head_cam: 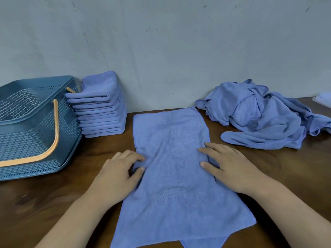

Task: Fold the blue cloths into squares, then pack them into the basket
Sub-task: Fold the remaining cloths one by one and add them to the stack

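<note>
Left hand and right hand — both flat, uncurled — rest on opposite edges of the blue cloth between them.

No readable text or numbers anywhere; dark specks on the wall seem mere scuffs
</note>
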The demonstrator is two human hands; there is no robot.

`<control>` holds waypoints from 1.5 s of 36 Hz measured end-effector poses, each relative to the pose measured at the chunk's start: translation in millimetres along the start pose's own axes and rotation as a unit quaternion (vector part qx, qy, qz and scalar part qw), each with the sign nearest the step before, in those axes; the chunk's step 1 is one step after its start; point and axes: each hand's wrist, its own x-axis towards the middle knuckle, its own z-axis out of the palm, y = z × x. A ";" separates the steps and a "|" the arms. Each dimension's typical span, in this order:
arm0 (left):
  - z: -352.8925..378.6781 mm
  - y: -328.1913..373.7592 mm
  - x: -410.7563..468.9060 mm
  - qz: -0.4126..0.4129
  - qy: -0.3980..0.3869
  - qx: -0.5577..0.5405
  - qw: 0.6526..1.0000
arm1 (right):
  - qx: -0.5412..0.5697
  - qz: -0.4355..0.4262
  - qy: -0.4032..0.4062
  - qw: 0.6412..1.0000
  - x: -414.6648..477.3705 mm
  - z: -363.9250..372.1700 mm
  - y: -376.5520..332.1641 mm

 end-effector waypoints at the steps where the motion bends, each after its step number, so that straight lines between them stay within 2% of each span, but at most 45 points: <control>1: 0.1 -3.9 0.9 -0.017 0.002 0.007 1.000 | 0.000 0.005 0.002 1.000 2.0 0.5 0.2; 8: 2.6 -16.7 6.9 -0.065 0.039 -0.024 0.997 | 0.066 0.029 0.064 0.995 13.9 8.3 9.4; 13: -13.1 9.9 -7.1 0.017 0.087 -0.146 0.985 | 0.223 -0.035 0.145 0.963 -1.9 -0.7 3.9; 17: -18.9 38.0 -34.4 0.088 0.091 -0.176 0.976 | 0.271 -0.076 0.148 0.948 -33.8 -1.2 -13.6; 23: -21.7 52.6 -79.6 0.167 0.083 -0.147 0.971 | 0.247 -0.087 0.169 0.950 -88.4 4.6 -37.7; 26: -20.9 62.6 -92.4 0.212 0.073 -0.112 0.968 | 0.220 -0.134 0.184 0.949 -114.1 2.7 -48.1; 30: -14.3 77.9 -102.7 0.259 0.100 -0.063 0.959 | 0.112 -0.213 0.148 0.959 -136.9 12.8 -62.7; 32: -10.2 85.0 -103.0 0.284 0.110 -0.050 0.951 | 0.067 -0.223 0.131 0.964 -135.5 19.7 -66.7; 35: -1.6 93.3 -103.3 0.305 0.082 -0.038 0.948 | 0.072 -0.215 0.146 0.963 -131.6 19.8 -66.6; 37: 4.0 97.8 -103.7 0.304 0.058 -0.032 0.950 | 0.105 -0.204 0.151 0.961 -134.5 14.5 -67.2; 39: 7.1 101.9 -103.1 0.297 0.053 -0.019 0.953 | 0.204 -0.166 0.148 0.953 -141.0 6.0 -70.0; 41: 9.1 103.9 -102.3 0.282 0.067 0.001 0.957 | 0.318 -0.114 0.142 0.930 -146.6 0.6 -69.3; 44: 10.5 104.6 -103.3 0.250 0.091 0.027 0.964 | 0.420 -0.042 0.169 0.891 -148.3 -1.9 -62.4; 47: 9.7 102.7 -103.4 0.220 0.098 0.047 0.969 | 0.478 0.001 0.195 0.856 -143.5 -7.5 -58.4; 50: 7.2 98.0 -102.2 0.184 0.111 0.034 0.976 | 0.503 0.008 0.190 0.843 -139.2 -11.6 -59.1; 52: 5.6 94.8 -101.2 0.132 0.115 0.004 0.985 | 0.519 0.017 0.199 0.831 -138.3 -12.2 -57.1; 54: 3.3 92.7 -100.4 0.046 0.119 -0.050 0.991 | 0.554 0.023 0.210 0.806 -139.8 -11.7 -54.6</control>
